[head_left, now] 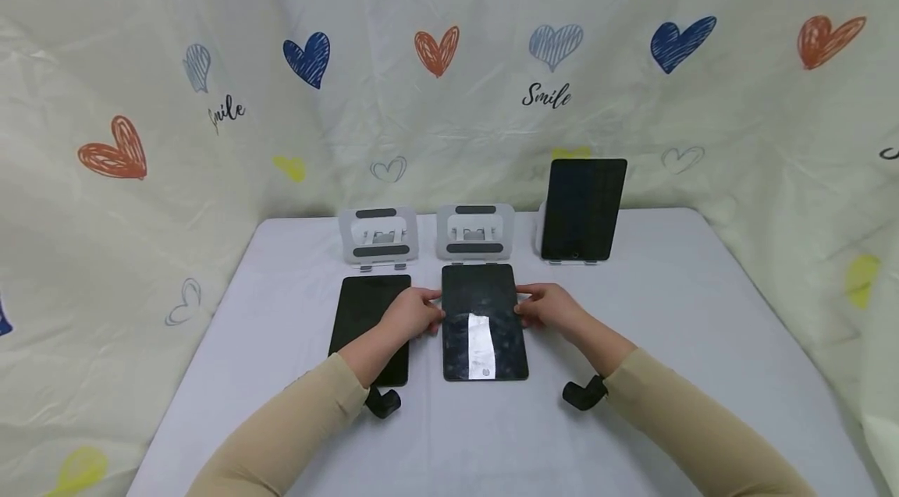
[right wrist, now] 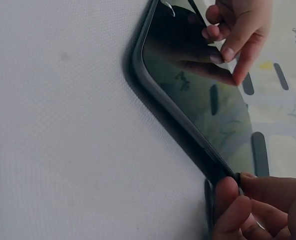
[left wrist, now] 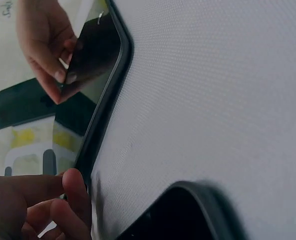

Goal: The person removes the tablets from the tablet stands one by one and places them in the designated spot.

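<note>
A black tablet lies screen up in the middle of the table, its glossy face reflecting a bright patch. My left hand grips its left edge with thumb and fingers, and my right hand pinches the right edge across from it. In the left wrist view, the left hand has its fingertips at the tablet's rim. The right wrist view has the right hand holding the opposite rim. A second black tablet lies on the left, partly covered by my left forearm.
Two white tablet stands with grey pads, one on the left and one in the middle, stand at the back. On the right, a third tablet leans upright on its stand. A curtain printed with hearts hangs behind the white table.
</note>
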Tool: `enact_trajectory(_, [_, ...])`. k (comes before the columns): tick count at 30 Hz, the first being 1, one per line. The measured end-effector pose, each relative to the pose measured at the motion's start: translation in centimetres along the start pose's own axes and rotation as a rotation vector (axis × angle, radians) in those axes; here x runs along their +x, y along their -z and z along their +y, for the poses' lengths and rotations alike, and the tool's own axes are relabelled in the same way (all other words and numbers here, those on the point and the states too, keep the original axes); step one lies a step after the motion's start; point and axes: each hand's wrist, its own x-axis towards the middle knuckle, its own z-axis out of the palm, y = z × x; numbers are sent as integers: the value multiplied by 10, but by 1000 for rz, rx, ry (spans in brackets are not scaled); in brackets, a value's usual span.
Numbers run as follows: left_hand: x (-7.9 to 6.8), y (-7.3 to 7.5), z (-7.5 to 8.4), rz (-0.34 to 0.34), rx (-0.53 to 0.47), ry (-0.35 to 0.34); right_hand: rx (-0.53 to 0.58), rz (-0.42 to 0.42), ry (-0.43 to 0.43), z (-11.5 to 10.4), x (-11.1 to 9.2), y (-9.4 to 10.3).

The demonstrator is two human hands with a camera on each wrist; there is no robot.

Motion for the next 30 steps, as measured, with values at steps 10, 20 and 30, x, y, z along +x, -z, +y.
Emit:
enact_trajectory(10, [-4, -3, 0, -35, 122, -29, -55, -64, -6, 3, 1, 0])
enact_trajectory(20, [-4, -7, 0, 4, 94, -31, -171, -48, 14, -7, 4, 2])
enact_trajectory(30, [-2, -9, 2, 35, 106, -16, -231, -27, 57, -9, 6, 2])
